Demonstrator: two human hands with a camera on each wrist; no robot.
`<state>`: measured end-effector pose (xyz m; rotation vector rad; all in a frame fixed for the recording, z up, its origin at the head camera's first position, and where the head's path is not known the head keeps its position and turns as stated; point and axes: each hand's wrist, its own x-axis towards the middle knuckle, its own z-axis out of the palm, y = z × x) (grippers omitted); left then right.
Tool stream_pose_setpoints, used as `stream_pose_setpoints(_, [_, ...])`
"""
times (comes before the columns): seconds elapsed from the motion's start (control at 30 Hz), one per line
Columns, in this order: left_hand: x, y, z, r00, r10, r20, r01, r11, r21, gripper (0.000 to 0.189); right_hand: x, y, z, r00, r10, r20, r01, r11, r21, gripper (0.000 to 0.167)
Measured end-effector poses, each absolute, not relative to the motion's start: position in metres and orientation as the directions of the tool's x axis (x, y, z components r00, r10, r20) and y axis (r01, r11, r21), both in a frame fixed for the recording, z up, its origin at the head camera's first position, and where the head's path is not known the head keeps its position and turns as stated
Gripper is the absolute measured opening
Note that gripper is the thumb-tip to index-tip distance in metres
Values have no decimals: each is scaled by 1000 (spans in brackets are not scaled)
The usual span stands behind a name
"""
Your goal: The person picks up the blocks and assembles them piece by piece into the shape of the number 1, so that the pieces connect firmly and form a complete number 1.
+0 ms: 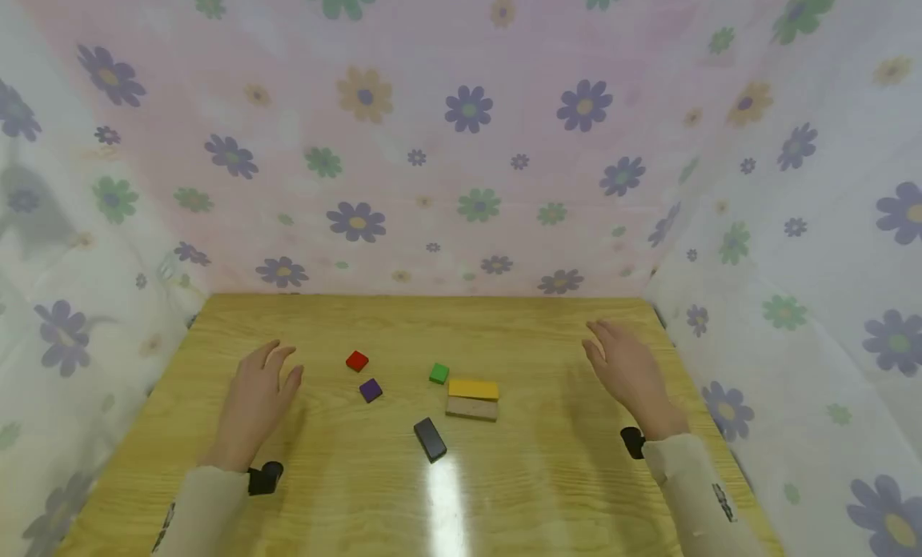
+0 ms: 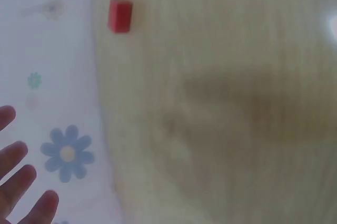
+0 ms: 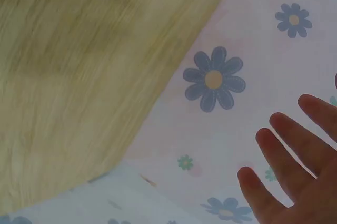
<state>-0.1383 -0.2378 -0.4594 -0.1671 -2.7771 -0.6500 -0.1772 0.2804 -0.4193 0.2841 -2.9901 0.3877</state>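
Note:
My left hand point(image 1: 254, 397) hovers over the left part of the table, fingers loosely extended and holding nothing. Nearest to it are a red block point(image 1: 357, 361) and a purple block point(image 1: 370, 390), both to its right. Over the table's right side my right hand point(image 1: 631, 374) hangs in the air, its fingers spread and without anything in them. Between the hands lie a small green block point(image 1: 439, 373), a yellow block point(image 1: 473, 390), a light wooden block point(image 1: 471, 409) along its near side, and a black block point(image 1: 430, 439). In the left wrist view the red block point(image 2: 120, 16) shows near the table edge.
The wooden table point(image 1: 533, 485) meets a flower-patterned cloth point(image 1: 461, 165) at the back, and more of this cloth hangs on both sides. A bright light reflection lies on the tabletop near the front. Each wrist wears a small black camera point(image 1: 266, 478).

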Motion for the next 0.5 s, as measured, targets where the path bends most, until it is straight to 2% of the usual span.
stream_pose_setpoints(0.13, [-127, -229, -479, -980, 33, 198, 137, 831, 539, 42, -172, 270, -436, -975, -162, 155, -207, 916, -345, 57])
stream_pose_setpoints(0.3, [-117, -205, -503, -999, -30, 25, -6, 744, 668, 42, -162, 250, -466, -973, -173, 152, -223, 868, -443, 46])
stream_pose_setpoints(0.4, [-110, -185, -516, -997, -58, -45, -73, 687, 723, 35, -152, 233, -489, -969, -232, 82, -240, 822, -516, 40])
stream_pose_setpoints(0.5, [-102, -164, -528, -996, -36, -84, -88, 631, 770, 30, -139, 215, -510, -956, -294, -20, -221, 760, -611, 42])
